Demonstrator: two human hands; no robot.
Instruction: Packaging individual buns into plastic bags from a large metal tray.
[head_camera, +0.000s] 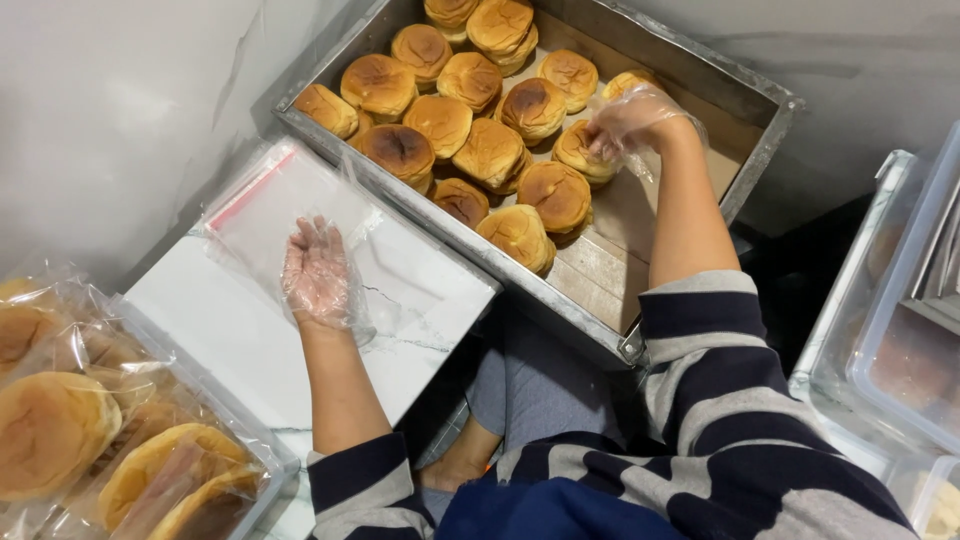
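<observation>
Head view. Rectangular grey metal tray (760, 95), under the right hand, full of round golden-brown buns. White marble-patterned desk (240, 340) beneath the left hand. Clear plastic zip bag (275, 205), lying flat under the left hand. Left hand (318, 272): clear-gloved, fingers spread, resting on the bag. Right hand (630, 118): clear-gloved, fingertips closed on one bun (578, 150).

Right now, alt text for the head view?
Seen from above, a seated person's gloved right hand reaches onto browned buns in a metal tray. The gloved left hand lies on a clear plastic bag on a white board, with bagged buns at lower left.
</observation>
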